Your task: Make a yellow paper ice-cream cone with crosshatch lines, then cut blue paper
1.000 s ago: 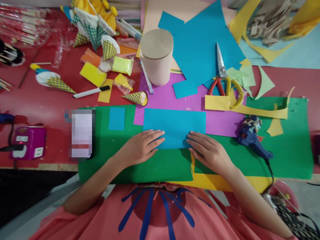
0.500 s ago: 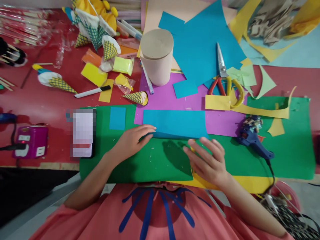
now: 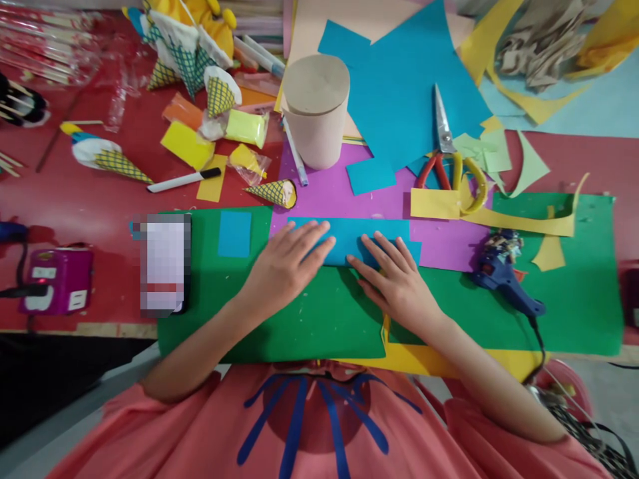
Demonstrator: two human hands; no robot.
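A blue strip of paper [image 3: 345, 234] lies across the green sheet [image 3: 309, 319] and the purple sheet [image 3: 444, 249]. Its lower part appears folded up, with a flap jutting out at the right end. Flat on the strip's left part rests my left hand [image 3: 284, 266], fingers stretched out and pointing up and right. My right hand [image 3: 394, 279] lies open on the right part, its spread fingertips touching the paper. Both palms cover some of the strip's lower edge. Just beyond it stands a pale paper-covered cylinder [image 3: 319, 136].
To the right are scissors [image 3: 443, 133], yellow scraps [image 3: 434, 203] and a blue glue gun [image 3: 504, 273] with its cord. Leftward lie a phone [image 3: 164, 266], a small blue square [image 3: 234, 234], a black-capped marker [image 3: 182, 181] and patterned cones [image 3: 272, 193]. Clay packets [image 3: 187, 145] sit farther back.
Both hands have moved forward onto the blue strip, and the right hand has come down leftward. The strip's raised lower edge now lies flatter, and the strip looks narrower.
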